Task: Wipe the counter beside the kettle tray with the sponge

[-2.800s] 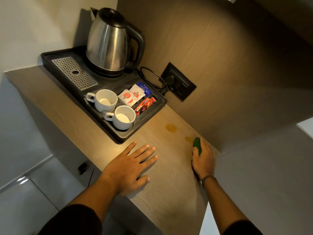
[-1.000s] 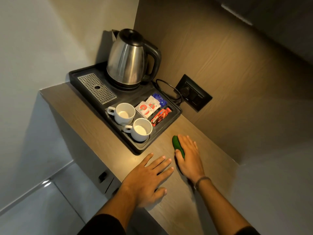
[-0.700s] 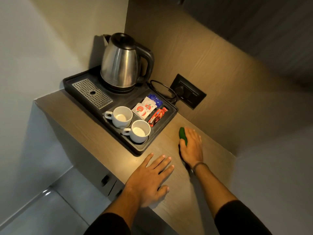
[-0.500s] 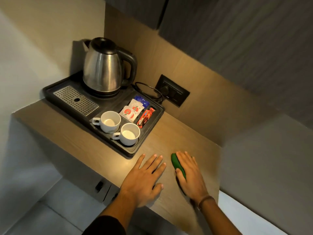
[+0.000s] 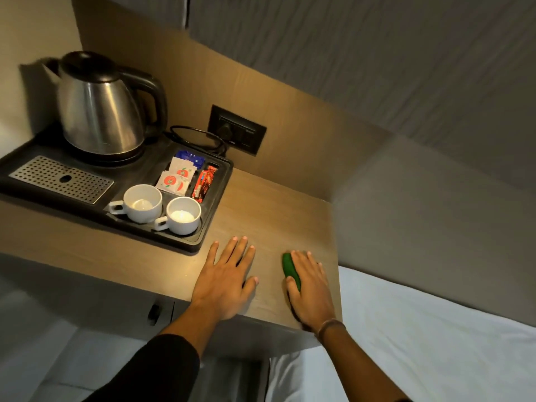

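A: Head view, quick diff against half a second back: right hand point(image 5: 309, 285) with the sponge point(image 5: 291, 270) has slid toward the right end of the counter point(image 5: 269, 204), so the gap to the left hand point(image 5: 224, 281) is wider now. Before, they sat nearly side by side.

B: Left hand moved?

A: Barely. Flat on the counter, fingers spread, palm down, holding nothing, just off the front right corner of the kettle tray point(image 5: 216, 211). Camera has swung, so the tray and kettle point(image 5: 98, 108) sit further left in frame.

B: Stain?

A: Two yellowish spots showed on the wood a few seconds ago; the wood looks plain there now.

B: Grip on the sponge?

A: Right hand lies over it, palm pressing it down on the counter, fingers stretched forward, thumb along its near side. Only a green strip shows on the hand's left edge; the rest is hidden under the palm. Can't tell how tightly the fingers curl.

B: Sponge location?

A: On the counter near the front right corner, well apart from the tray, bed point(image 5: 435, 329) just beyond the counter edge.
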